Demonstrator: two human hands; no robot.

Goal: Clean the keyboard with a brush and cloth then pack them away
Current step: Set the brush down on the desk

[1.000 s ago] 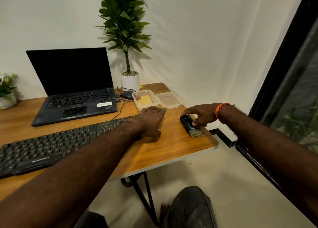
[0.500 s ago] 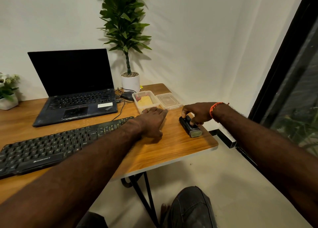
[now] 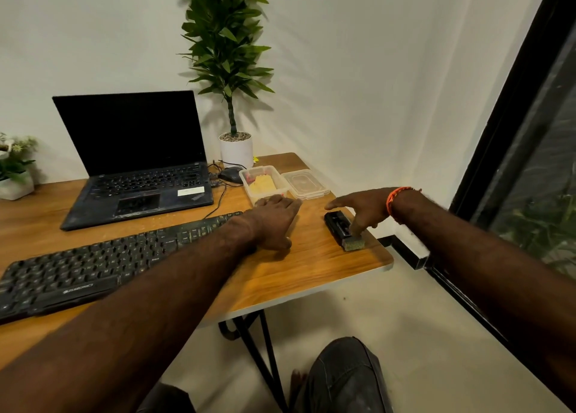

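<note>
The right hand (image 3: 361,208) has loosened over the brush (image 3: 343,230) since a moment ago: then the fingers were bunched down on the black body, now the forefinger stretches out toward the wall and only the lower fingertips touch the brush near its pale bristle end, so I would call the hand spread rather than clamped. The brush lies flat on the desk (image 3: 311,272) near the right corner, bristles toward the front edge. I judge this to be the very start of the job, the pick-up of the brush, with no key swept so far as I can tell; the next move calls for closing thumb and fingers round the black handle, lifting it clear and carrying it left to the keyboard (image 3: 109,263), which lies across the front of the desk, well apart from the brush. The left hand (image 3: 274,221) lies palm down, fingers straight and together, on the wood at the keyboard's right end, its fingertips reaching the near wall of the open plastic box (image 3: 282,182). In that box lies a folded yellow cloth (image 3: 263,184) with something red behind it that I cannot make out. Its lid (image 3: 305,183) rests flat just to the right, touching or nearly touching the box. Behind are a mouse (image 3: 231,174), an open laptop (image 3: 137,160) and a potted plant (image 3: 229,69).
</note>
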